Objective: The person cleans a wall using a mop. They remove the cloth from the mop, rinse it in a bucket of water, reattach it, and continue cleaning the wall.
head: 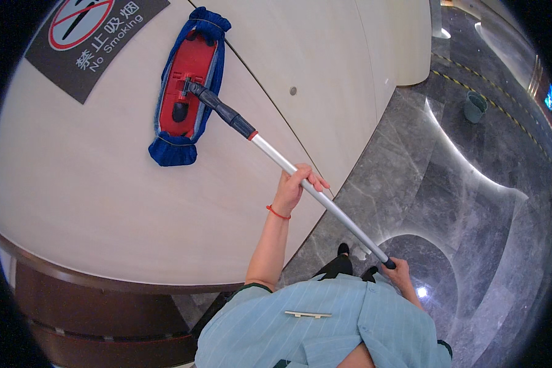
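Note:
My left hand [294, 188] is wrapped around the middle of a silver metal mop pole [338, 211], a red cord on its wrist. At the pole's lower end, my right hand [399, 272] grips near the dark end cap. A dark swivel joint [223, 110] links the pole to a flat mop head with a red plastic plate [193, 69]. A blue cloth cover [172, 149] is stretched over both ends of that plate. The mop head lies against a pale wall panel [110, 193], its cloth side turned to the panel.
A dark no-smoking sign [92, 55] is on the wall left of the mop head. A round metal fitting [293, 91] sits on the panel beyond a seam. On the grey marble floor [395, 152] stands a bucket [475, 107] beside yellow-black striped tape [501, 107].

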A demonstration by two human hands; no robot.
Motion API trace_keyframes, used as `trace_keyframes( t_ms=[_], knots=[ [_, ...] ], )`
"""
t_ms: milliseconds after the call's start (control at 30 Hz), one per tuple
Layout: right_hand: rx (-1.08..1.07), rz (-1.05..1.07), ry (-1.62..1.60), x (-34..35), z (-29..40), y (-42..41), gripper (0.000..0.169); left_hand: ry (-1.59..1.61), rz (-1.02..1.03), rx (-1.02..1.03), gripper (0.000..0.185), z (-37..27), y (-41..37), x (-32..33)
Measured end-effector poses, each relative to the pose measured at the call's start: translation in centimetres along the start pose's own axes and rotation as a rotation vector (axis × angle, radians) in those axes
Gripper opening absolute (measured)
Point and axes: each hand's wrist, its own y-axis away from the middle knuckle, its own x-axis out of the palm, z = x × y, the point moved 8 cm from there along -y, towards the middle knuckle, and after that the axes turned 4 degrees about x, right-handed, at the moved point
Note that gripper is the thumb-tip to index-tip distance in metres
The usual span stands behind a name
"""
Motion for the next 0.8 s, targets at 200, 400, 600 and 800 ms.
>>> trace_keyframes(
  t_ms=[200,400,600,800],
  knots=[
    [0.190,0.045,0.035,0.4,-2.5,1.7,0.027,0.107,0.025,-0.138,0.027,4.7,-0.3,-0.3],
    [0.345,-0.008,0.149,-3.8,-7.8,7.5,0.026,0.268,0.166,-0.309,0.021,13.6,1.3,3.0],
    [0.440,-0.034,0.453,-8.3,-7.9,12.8,0.022,0.641,0.153,-0.746,0.021,24.5,5.8,4.6],
    [0.648,0.112,0.502,-9.4,-4.2,12.8,0.024,0.768,-0.113,-1.113,0.021,34.3,9.8,3.1]
  ],
)
